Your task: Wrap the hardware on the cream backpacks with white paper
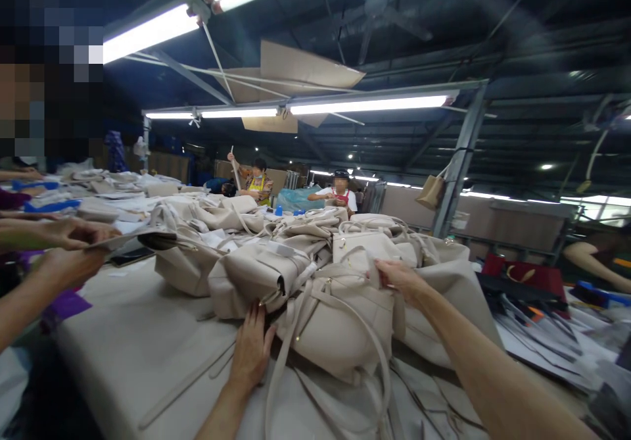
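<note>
Several cream handbags are heaped across the table. In the middle front lies a cream bag (340, 321) with long looped straps. My right hand (399, 279) is closed on that bag's upper right edge, thumb and fingers pinched together. My left hand (250, 351) rests with fingers spread against the lower edge of another cream bag (246, 279), left of the strapped one; it grips nothing. A loose strap (185, 384) lies on the table to the left of my left hand.
At the left, another person's hands (73, 246) hold a flat piece over the pale table (113, 335). Two people stand behind the heap. More straps and flat pieces lie at the right front. A metal post (461, 164) rises behind the bags.
</note>
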